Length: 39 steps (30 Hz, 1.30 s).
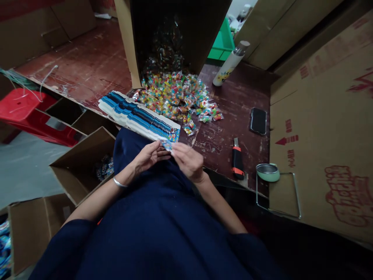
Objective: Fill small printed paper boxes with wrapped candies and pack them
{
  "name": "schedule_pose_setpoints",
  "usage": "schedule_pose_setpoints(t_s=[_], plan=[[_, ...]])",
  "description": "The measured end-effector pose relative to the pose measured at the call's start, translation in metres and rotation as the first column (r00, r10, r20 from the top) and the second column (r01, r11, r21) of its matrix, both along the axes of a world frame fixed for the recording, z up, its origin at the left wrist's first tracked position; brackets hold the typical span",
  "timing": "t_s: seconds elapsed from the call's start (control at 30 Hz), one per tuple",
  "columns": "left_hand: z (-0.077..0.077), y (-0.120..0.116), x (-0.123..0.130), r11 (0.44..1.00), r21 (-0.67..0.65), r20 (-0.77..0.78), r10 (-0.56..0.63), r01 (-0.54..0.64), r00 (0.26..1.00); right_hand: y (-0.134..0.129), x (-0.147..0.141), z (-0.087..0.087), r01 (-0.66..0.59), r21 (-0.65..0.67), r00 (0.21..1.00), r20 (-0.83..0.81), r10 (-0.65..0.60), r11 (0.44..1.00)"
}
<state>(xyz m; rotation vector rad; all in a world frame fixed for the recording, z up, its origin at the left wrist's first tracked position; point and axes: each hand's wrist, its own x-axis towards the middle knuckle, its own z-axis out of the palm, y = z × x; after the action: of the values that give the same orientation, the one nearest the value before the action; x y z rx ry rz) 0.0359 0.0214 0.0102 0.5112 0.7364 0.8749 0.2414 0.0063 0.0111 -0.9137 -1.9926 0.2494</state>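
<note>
A small blue printed packet (166, 144) is held between my two hands over my lap. The thumb of my left hand (147, 156) meets its left edge, with the other fingers stretched out below. My right hand (189, 160) pinches its right side. Just beyond lies a long overlapping row of blue and white printed packets (140, 118). Behind it spreads a heap of clear sachets of colourful candies (175, 93), spilling from a cardboard box (128, 42) on its side. One candy sachet (189, 127) lies near the row's right end.
On the dark red table (96, 50) are a flowered bottle (230, 64), a phone (258, 121) and a box cutter (237, 159). A green cup (268, 172) sits in a wire holder at right. Open cartons (81, 163) and a red stool (20, 107) stand at left.
</note>
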Motion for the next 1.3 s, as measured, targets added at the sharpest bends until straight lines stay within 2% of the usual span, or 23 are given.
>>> schedule_pose_setpoints(t_s=[0.07,0.13,0.2,0.27,0.33,0.43,0.5,0.57,0.67,0.73,0.83,0.9,0.97,1.03,1.17,1.3], plan=[[0.0,0.001,0.002,1.0,-0.009,0.057,0.022,-0.022,0.998,-0.015,-0.012,0.005,-0.1,0.032,0.995,-0.004,0.1,0.995],[0.002,0.0,-0.002,1.0,0.02,0.067,0.014,-0.015,0.998,-0.022,-0.019,0.012,-0.171,0.01,0.985,-0.011,0.171,0.985],[0.006,-0.003,-0.008,0.998,0.055,0.057,-0.02,0.016,0.998,-0.021,-0.021,0.02,-0.162,-0.081,0.987,-0.024,0.161,0.983],[0.009,-0.006,-0.015,0.994,0.08,0.028,-0.073,0.07,0.997,-0.015,-0.018,0.028,-0.112,-0.225,0.994,-0.015,0.112,0.968],[0.012,-0.01,-0.02,0.989,0.094,-0.011,-0.118,0.118,0.993,-0.008,-0.015,0.035,-0.1,-0.373,0.994,0.002,0.109,0.923],[0.015,-0.017,-0.023,0.976,0.103,-0.076,-0.182,0.19,0.98,0.0,-0.012,0.038,-0.181,-0.56,0.982,-0.055,0.181,0.808],[0.016,-0.021,-0.024,0.969,0.087,-0.12,-0.22,0.231,0.968,0.002,-0.011,0.037,-0.239,-0.645,0.97,-0.132,0.202,0.726],[0.016,-0.023,-0.024,0.978,0.056,-0.17,-0.191,0.203,0.967,0.002,-0.013,0.035,-0.262,-0.678,0.964,-0.22,0.151,0.687],[0.013,-0.023,-0.021,0.997,0.082,-0.245,0.01,0.011,0.969,-0.001,-0.02,0.03,-0.203,-0.666,0.931,-0.358,-0.069,0.718],[0.011,-0.023,-0.017,0.981,0.164,-0.285,0.146,-0.102,0.947,-0.004,-0.028,0.026,-0.18,-0.665,0.911,-0.391,-0.133,0.725],[0.013,-0.027,-0.009,0.933,0.305,-0.333,0.29,-0.189,0.897,-0.009,-0.04,0.017,-0.128,-0.672,0.917,-0.361,-0.172,0.729],[0.018,-0.031,-0.005,0.884,0.397,-0.358,0.396,-0.246,0.846,-0.011,-0.045,0.012,-0.06,-0.661,0.893,-0.371,-0.256,0.748],[0.022,-0.035,-0.002,0.843,0.461,-0.378,0.469,-0.277,0.799,-0.011,-0.05,0.007,-0.046,-0.646,0.858,-0.416,-0.301,0.762],[0.025,-0.037,-0.002,0.842,0.481,-0.394,0.455,-0.242,0.798,-0.01,-0.053,0.002,-0.073,-0.63,0.835,-0.463,-0.299,0.773],[0.024,-0.037,-0.005,0.881,0.458,-0.404,0.327,-0.121,0.854,-0.009,-0.056,-0.009,-0.056,-0.591,0.818,-0.49,-0.303,0.805],[0.02,-0.036,-0.011,0.887,0.451,-0.408,0.304,-0.099,0.861,-0.009,-0.055,-0.015,-0.037,-0.546,0.829,-0.485,-0.279,0.837]])
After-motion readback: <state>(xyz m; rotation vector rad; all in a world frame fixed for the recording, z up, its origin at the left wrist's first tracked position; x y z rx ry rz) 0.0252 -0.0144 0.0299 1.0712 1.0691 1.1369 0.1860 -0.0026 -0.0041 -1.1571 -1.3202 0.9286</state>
